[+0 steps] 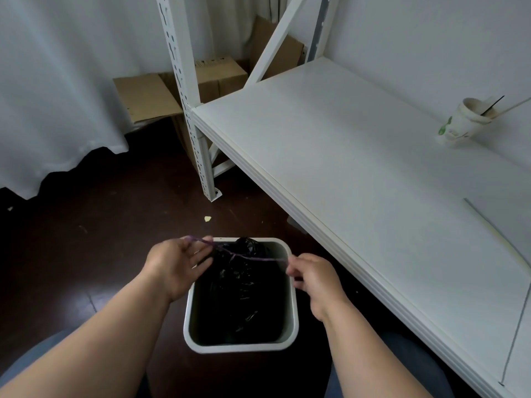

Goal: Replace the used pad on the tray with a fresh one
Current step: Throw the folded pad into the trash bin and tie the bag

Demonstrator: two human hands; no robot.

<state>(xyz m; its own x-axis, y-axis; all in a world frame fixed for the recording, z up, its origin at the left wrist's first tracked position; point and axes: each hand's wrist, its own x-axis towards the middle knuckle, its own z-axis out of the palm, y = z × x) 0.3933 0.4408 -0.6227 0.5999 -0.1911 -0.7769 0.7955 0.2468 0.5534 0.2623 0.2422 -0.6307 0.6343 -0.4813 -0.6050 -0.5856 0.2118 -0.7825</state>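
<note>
A white rectangular bin (293, 305) stands on the dark floor between my knees, with a black plastic bag (238, 291) bunched inside it. A thin purple drawstring (244, 255) runs taut across the bag's gathered top. My left hand (175, 265) holds the string's left end above the bin's far left corner. My right hand (313, 278) pinches the right end over the bin's right rim. No tray or pad shows in this view.
A white metal shelf (359, 168) runs along the right, its edge close to the bin. On it stand a paper cup (459, 124) with sticks and a thin white sheet (514, 282). Cardboard boxes (149, 96) lie behind the shelf post. A white curtain (57, 81) hangs at the left.
</note>
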